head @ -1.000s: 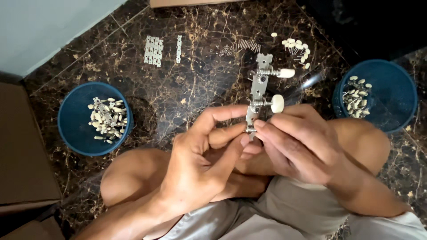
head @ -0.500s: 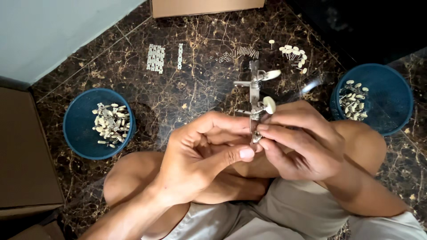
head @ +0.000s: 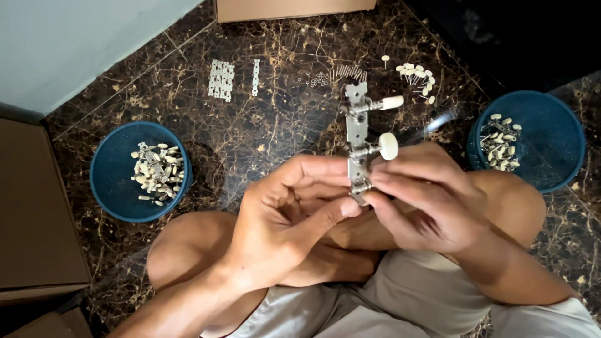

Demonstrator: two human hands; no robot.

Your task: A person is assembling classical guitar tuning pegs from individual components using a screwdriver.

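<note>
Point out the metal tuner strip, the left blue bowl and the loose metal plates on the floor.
tuner strip (head: 357, 128), head view, bare plate between the two knobs
left blue bowl (head: 113, 178), head view, inner wall
metal plates (head: 221, 80), head view, middle of the group

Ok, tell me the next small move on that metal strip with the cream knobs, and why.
Probably seat a third knob at the strip's lower end. Two cream knobs already stick out higher up, while both hands, left and right, pinch the bottom, where no knob shows. The fingers hide that spot, so this is a guess.

Soft, even daylight — faint glare on polished floor (head: 188, 106), dark upper-right corner, sharp focus.
</note>
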